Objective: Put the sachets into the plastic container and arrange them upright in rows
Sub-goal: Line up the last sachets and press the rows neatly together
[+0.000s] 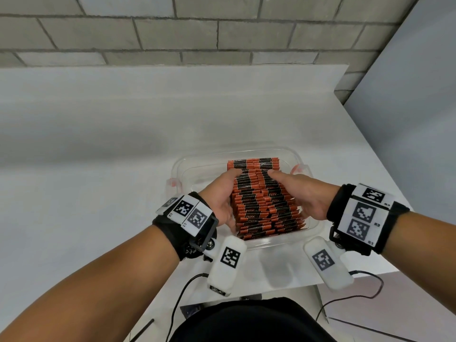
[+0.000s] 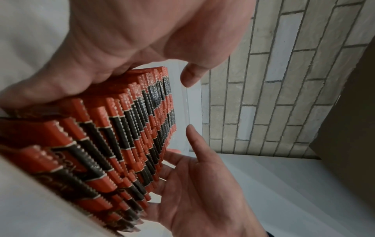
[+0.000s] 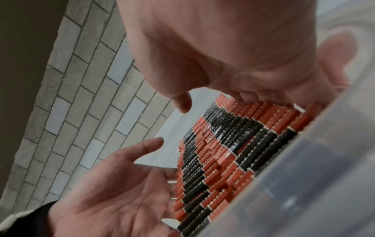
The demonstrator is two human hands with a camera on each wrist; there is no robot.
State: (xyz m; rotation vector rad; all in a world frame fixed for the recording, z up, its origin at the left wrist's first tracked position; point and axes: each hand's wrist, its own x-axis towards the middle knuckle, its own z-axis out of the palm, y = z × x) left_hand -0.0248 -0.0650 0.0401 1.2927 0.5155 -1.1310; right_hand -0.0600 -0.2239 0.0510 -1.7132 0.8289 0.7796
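Sachets (image 1: 261, 196), red and black, stand on edge in the plastic container (image 1: 299, 161) on the white counter (image 1: 98, 149), packed in a block whose long axis runs away from us; our left hand (image 1: 220, 197) flanks one long side and our right hand (image 1: 302, 196) the other, about equally near; each grip is wide, palms turned inward, fingers seemingly pressed flat on the block's sides, though mostly hidden; squeezing inward should straighten the rows.

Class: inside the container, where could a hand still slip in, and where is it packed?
Free: the strip between the sachets and the plastic container's left wall, and the gap along its far wall. Crowded: both flanks of the sachet block, where the left hand and right hand press.
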